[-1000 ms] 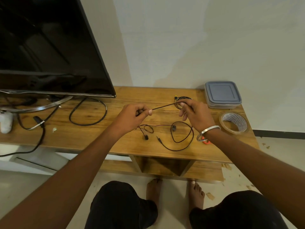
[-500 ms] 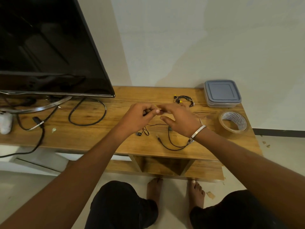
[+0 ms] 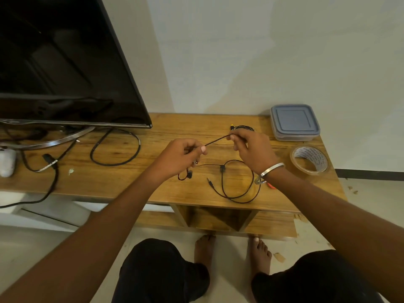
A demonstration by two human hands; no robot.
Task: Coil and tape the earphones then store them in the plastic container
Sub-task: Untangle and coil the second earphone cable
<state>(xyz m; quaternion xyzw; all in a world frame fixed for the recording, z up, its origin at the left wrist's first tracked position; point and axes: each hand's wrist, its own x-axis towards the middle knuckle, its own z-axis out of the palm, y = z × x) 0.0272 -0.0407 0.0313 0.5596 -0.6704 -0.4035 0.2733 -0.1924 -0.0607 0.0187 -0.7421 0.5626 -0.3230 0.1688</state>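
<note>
A dark earphone cable [image 3: 231, 184] lies in loose loops on the wooden table [image 3: 135, 178], its jack plug near the middle front. My left hand [image 3: 183, 156] pinches one part of the cable and my right hand [image 3: 251, 149] pinches another, with a short taut stretch of cable [image 3: 216, 141] between them above the table. An earbud hangs below my left hand. The plastic container [image 3: 294, 122], lid on, sits at the back right. A roll of clear tape [image 3: 309, 159] lies in front of it.
A second coiled earphone [image 3: 241, 127] with a yellow tip lies behind my right hand. A television [image 3: 65, 62] on a metal stand fills the left, with black cables [image 3: 115, 149] and a white object [image 3: 7, 161] beside it. Something orange [image 3: 271, 185] peeks out under my right wrist.
My hands met at the middle half a second ago and have now drawn apart again, pulling a length of cable taut between them. The loops on the table shifted slightly.
</note>
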